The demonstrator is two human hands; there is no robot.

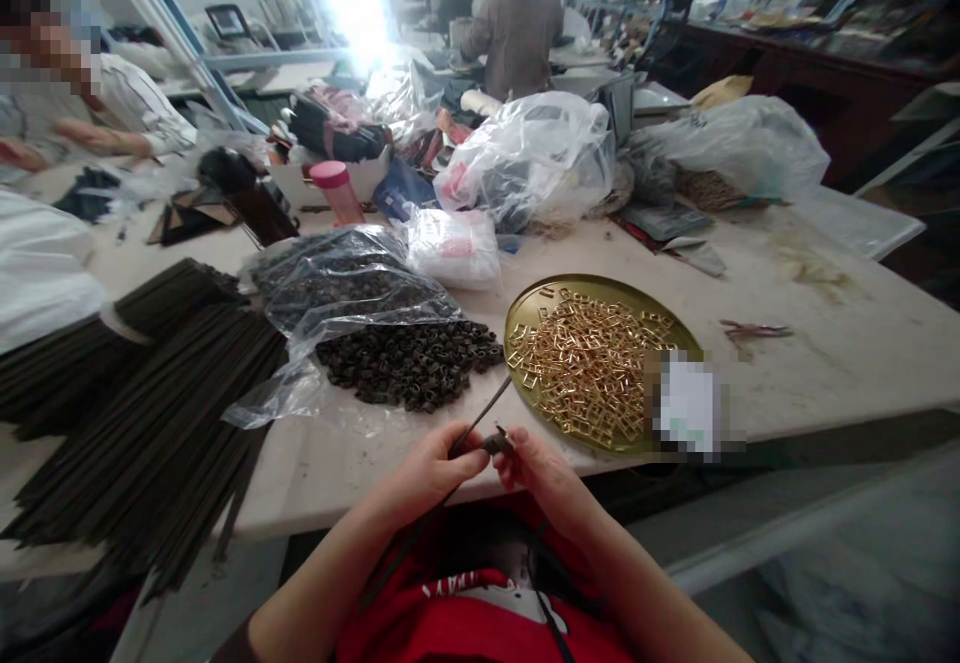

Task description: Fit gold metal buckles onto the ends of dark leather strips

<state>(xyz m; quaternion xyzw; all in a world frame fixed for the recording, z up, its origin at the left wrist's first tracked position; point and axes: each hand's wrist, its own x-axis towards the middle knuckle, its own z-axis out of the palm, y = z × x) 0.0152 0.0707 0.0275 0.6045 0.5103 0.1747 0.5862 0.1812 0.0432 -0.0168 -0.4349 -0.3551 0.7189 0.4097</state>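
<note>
Both hands' fingertips around barely discernible dark loop [498, 440]

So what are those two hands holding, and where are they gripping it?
Both hands pinch one thin dark strap. The left hand grips it just behind a small dark piece on it; the right hand fingers hold that piece.

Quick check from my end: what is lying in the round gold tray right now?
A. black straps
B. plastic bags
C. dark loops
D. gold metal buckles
D: the round gold tray holds a heap of gold metal buckles; the dark loops lie on the table left of it.
</note>
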